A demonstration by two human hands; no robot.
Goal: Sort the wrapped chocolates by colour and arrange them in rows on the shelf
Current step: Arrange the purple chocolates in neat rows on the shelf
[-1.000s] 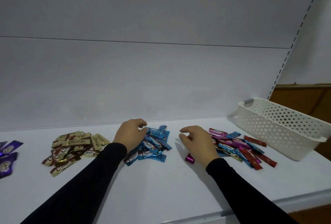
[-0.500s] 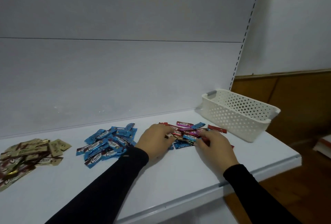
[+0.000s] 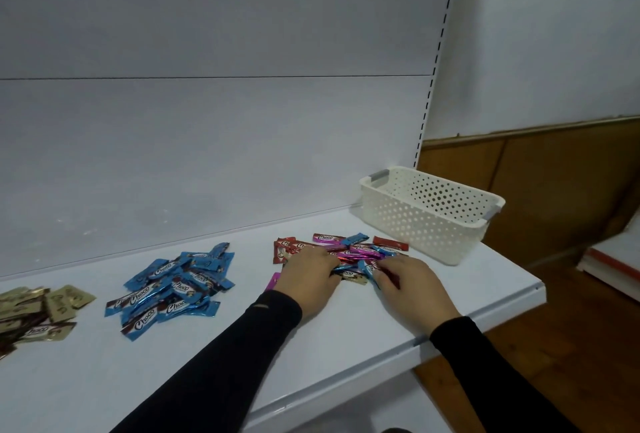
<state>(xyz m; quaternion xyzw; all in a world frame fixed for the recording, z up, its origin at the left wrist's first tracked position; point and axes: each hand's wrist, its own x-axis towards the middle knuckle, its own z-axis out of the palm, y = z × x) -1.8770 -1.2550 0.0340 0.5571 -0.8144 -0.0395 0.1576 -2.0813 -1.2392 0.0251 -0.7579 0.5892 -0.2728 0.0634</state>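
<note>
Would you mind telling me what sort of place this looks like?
Probably a shop, or a mock-up of one: a white retail shelf with a slotted upright for brackets, wrapped chocolates piled by colour on it, and a stocking basket.

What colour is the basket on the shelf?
The basket is cream white with grey handles, seen in the head view.

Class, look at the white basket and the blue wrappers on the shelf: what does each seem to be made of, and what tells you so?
The white basket looks like moulded plastic with a matt finish: even rows of round holes, rounded rim. The blue wrappers look like metallised foil or film: glossy glints, crinkled ends, though which one cannot be told. The shelf is probably painted metal: smooth, pale, with a folded front lip.
</note>
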